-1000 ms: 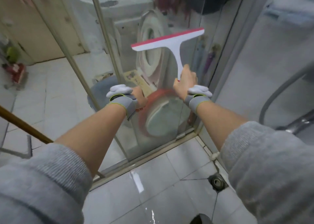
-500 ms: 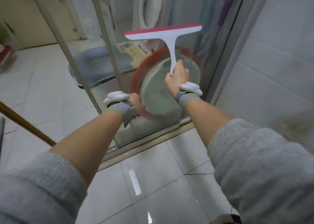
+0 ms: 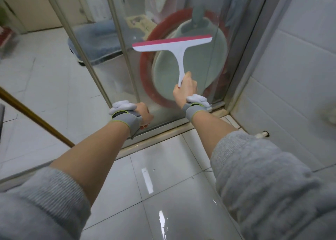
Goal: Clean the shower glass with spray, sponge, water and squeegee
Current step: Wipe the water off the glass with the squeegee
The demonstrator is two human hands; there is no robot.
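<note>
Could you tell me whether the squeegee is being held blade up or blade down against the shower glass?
Blade up: the squeegee's pink-edged blade is at the top, slightly tilted, and the right hand grips the handle's lower end.

Both forearms outstretched (sleeves pushed up), right hand (image 3: 185,88) gripping a handle, left hand (image 3: 143,115) curled low

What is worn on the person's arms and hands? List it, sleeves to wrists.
Both arms wear grey ribbed knit sleeves, the left sleeve and the right sleeve, pushed up so the forearms are bare. Each wrist carries a grey wristband edged in yellow-green, with a lumpy white device on top: the left wristband and the right wristband. The left hand and right hand are ungloved.
</note>
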